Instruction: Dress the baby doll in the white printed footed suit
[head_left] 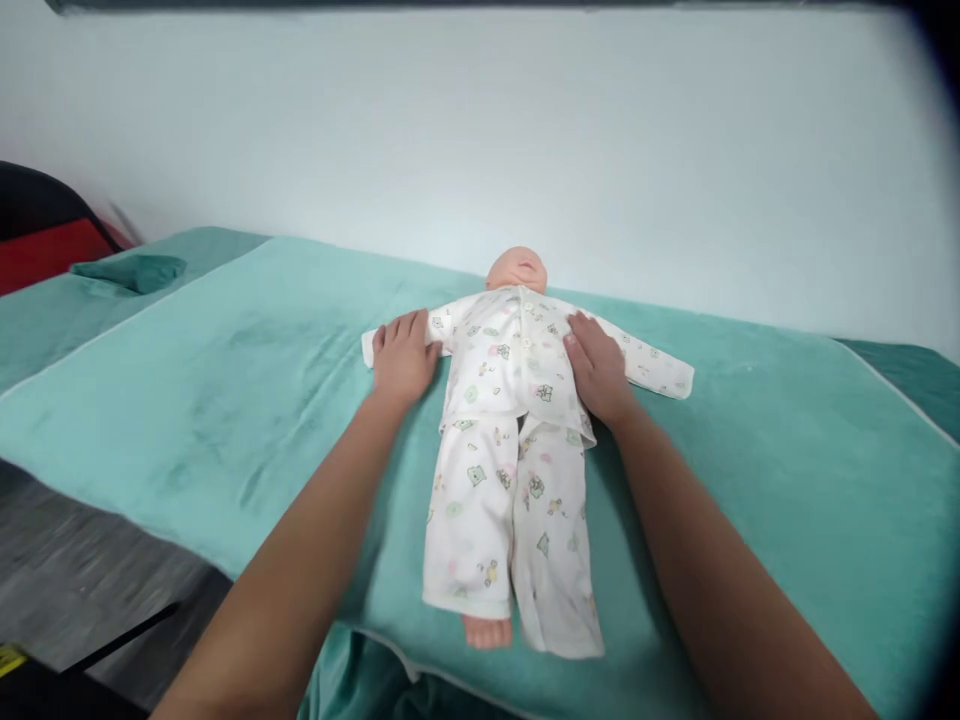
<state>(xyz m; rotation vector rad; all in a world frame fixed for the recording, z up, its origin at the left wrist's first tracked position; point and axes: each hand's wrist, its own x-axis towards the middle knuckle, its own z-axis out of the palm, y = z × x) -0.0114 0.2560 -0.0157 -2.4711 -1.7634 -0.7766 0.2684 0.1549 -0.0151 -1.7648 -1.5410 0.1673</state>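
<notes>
A baby doll [517,270] lies on its back with its head toward the wall. It wears a white buttoned pajama top [495,365] with small animal prints and matching trousers [476,520]. My left hand [405,355] rests flat, palm down, across the sleeve on the left, with the cuff showing past it. On the right side of the chest lies my right hand [596,365], fingers stretched over the cloth near the armpit. The right-hand sleeve [656,368] reaches outward. One bare foot [487,632] sticks out of the left trouser leg; the other foot is hidden.
A green plush cover [780,480] drapes the table, which stands against a white wall [480,150]. A folded dark green cloth [129,272] lies at the far left, by a red and black chair [49,240]. Grey floor [82,545] shows at lower left.
</notes>
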